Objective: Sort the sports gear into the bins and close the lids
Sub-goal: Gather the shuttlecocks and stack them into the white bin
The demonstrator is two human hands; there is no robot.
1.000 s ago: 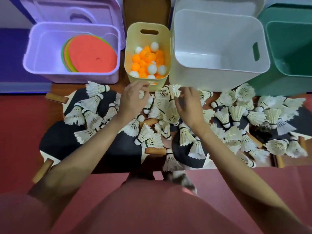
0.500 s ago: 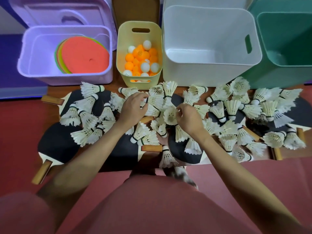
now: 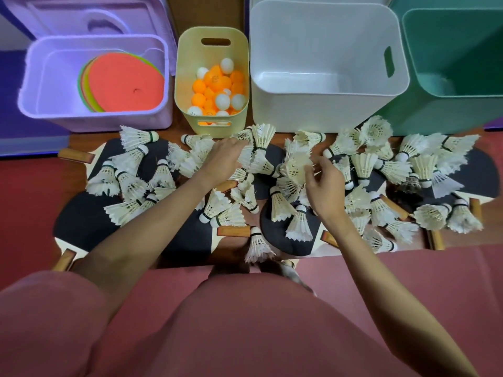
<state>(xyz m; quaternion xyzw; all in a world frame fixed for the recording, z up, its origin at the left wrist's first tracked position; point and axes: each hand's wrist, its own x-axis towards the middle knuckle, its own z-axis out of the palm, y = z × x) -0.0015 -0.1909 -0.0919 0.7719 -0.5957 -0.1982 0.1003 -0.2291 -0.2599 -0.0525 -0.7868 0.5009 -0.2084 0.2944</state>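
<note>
right hand [image 3: 325,190] sits centre frame and pinches a shuttlecock [image 3: 296,165] at its fingertips, feather skirt fanned toward the upper left, cork end hidden, so the long axis is only a guess: roughly diagonal, pointing back toward the palm. left hand [image 3: 221,159] lies just left of it, fingers curled down into the shuttlecock pile [image 3: 253,159]; it looks to be gathering some, but what it actually grips is hidden, cannot tell.

key relation: the white bin [image 3: 326,69] is straight up-frame from the right hand, near, mouth open and empty. the right hand is the nearer one to it; the left hand is nearer the yellow bin [image 3: 212,36]. likely next move is lift and carry up-frame over the near rim.

counts:
- bins: four, in a row across the top: purple bin [image 3: 35,77] upper left, yellow, white, green bin [image 3: 457,115] upper right.
- lids: one purple lid [image 3: 81,20] stands open behind its bin; others not clearly seen.
- flat disc markers [image 3: 125,83] stacked in the purple bin, at least four colours showing.
- table tennis balls [image 3: 217,88] in the yellow bin: roughly twenty, orange and white mixed.
- shuttlecocks loose: around fifty, too tangled for exact count.
- paddles [image 3: 81,221] under the pile: several wooden handles show, perhaps eight; exact number unclear.
</note>
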